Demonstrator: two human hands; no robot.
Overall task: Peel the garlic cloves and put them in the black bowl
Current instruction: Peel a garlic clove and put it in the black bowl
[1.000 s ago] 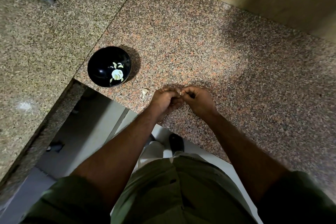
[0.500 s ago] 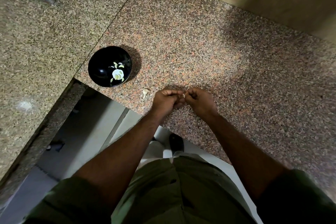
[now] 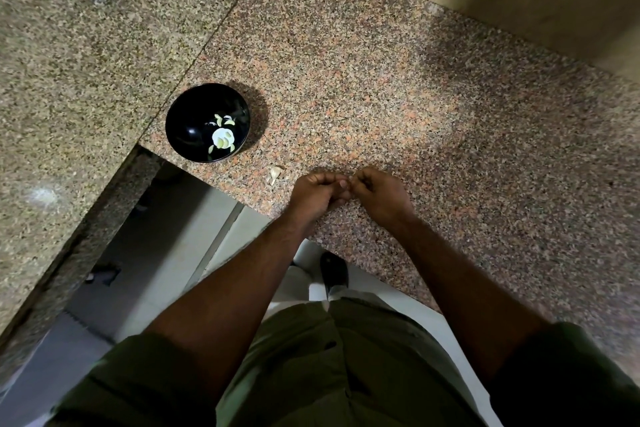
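Barely anything's shifting since a second ago; left hand (image 3: 317, 192) and right hand (image 3: 377, 192) are staying curled together, pinching a garlic clove I can't really see, near the counter (image 3: 381, 87) edge. It's looking tiny, light, slippery-skinned, so I'm guessing fingertip grip at the ends; unpeeled clove (image 3: 276, 173) is lying just beside, black bowl (image 3: 194, 114) with peeled cloves sitting near, nothing blocking.

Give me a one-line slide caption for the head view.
Both hands, left hand and right hand, pinch a garlic clove over the granite counter; black bowl holds peeled cloves.
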